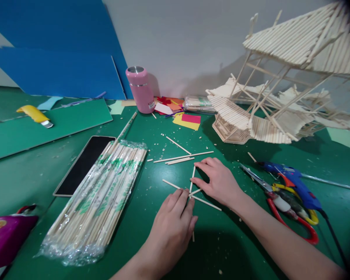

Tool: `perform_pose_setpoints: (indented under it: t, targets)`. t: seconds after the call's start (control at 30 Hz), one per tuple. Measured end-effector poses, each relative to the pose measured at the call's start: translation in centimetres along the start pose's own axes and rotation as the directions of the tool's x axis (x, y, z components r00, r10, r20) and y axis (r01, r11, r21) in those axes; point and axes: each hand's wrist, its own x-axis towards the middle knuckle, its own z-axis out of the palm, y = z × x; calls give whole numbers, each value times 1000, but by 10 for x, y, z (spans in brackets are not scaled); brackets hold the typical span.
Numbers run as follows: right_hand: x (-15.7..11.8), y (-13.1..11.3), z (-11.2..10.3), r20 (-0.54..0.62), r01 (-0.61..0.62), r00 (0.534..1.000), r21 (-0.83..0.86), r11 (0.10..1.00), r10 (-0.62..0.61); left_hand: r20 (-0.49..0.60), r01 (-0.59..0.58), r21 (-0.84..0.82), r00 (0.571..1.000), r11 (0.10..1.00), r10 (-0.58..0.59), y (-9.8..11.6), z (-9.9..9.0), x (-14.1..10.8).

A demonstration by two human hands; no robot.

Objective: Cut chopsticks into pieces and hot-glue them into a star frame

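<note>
Thin wooden sticks cross in a star-like shape on the green table (134, 217). My left hand (173, 225) lies over the crossing, its fingertips pressing on the sticks and hiding part of them. The thumb and index finger of my right hand (218, 179) are closed on an upward-pointing stick (193, 175) of the star. One crossing stick (207, 203) reaches out to the lower right, below my right hand. Beyond the hands lie several loose sticks (183, 156), one long and others shorter.
Plastic-wrapped chopsticks (105, 194) partly cover a black phone (81, 167) at left. Scissors (280, 202) and a blue glue gun (297, 182) lie at right. Behind stand a pink flask (141, 91) and a wooden stick model (262, 105). A yellow cutter (35, 114) rests far left.
</note>
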Motion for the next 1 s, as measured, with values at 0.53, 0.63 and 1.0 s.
perform_pose_setpoints:
  t: [0.53,0.63,1.0]
  targets:
    - [0,0,0,-2,3,1000,1,1000,-3,21,5,20,1000,1000,-5,0,0,0]
    - [0,0,0,-1,2,1000,3,1000,-2,21,4,21,1000,1000,-4,0,-1,1]
    - [0,-1,0,-4,2,1000,6,1000,-2,23,12,12,1000,1000,-12,1,0,0]
